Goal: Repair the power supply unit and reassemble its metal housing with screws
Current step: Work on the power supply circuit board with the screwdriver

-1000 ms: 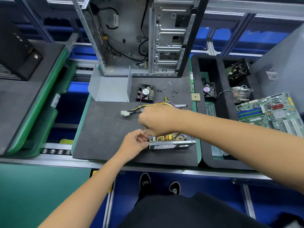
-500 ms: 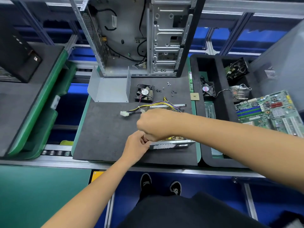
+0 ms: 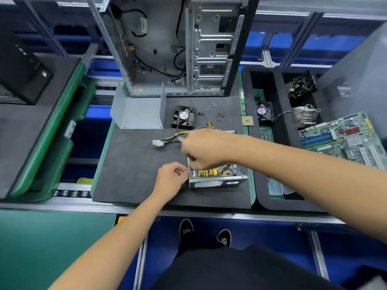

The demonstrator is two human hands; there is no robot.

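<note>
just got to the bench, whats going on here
A person is working on an open power supply unit on the dark mat. Both hands meet at its left end: the right hand reaches over the exposed board, the left hand has curled fingers at the corner; what they pinch is hidden. The bent metal cover, a fan and loose screws lie behind, not yet refitted.

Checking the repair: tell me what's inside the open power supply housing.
Inside the power supply housing: a circuit board with yellow components. The right hand covers its far part.
</note>
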